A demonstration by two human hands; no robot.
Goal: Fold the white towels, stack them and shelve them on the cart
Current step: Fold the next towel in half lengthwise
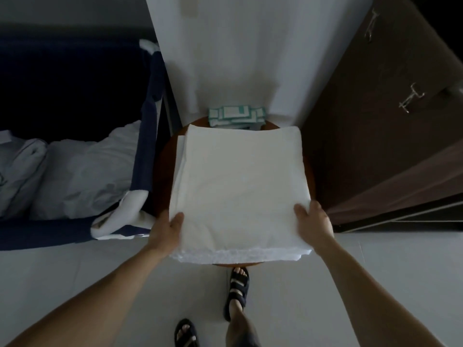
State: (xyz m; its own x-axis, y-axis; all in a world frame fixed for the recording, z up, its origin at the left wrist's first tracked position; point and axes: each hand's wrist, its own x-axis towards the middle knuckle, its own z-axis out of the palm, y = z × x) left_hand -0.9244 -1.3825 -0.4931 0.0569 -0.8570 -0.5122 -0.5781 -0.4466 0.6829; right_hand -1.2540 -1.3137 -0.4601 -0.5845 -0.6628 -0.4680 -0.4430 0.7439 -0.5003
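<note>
Holding: folded white cloth towel stack (240, 186) by its near corners, over round brown wooden bench (164, 169)
Fingers: left hand (172, 227) and right hand (313, 221) both grasping the stack, likely to keep layers level

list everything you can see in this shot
folded white towels: one stack, white, on the table
round brown wooden table: one, brown, under the stack
teal-and-white packets: several, teal and white, table's far edge
navy blue fabric bin: one, navy, left
crumpled pale linen: one heap, pale, in the bin
dark brown wooden cabinet: one, brown, right
dark sandals: two, dark, on the feet
left hand: one, grips the stack's near left corner
right hand: one, grips the near right corner
</note>
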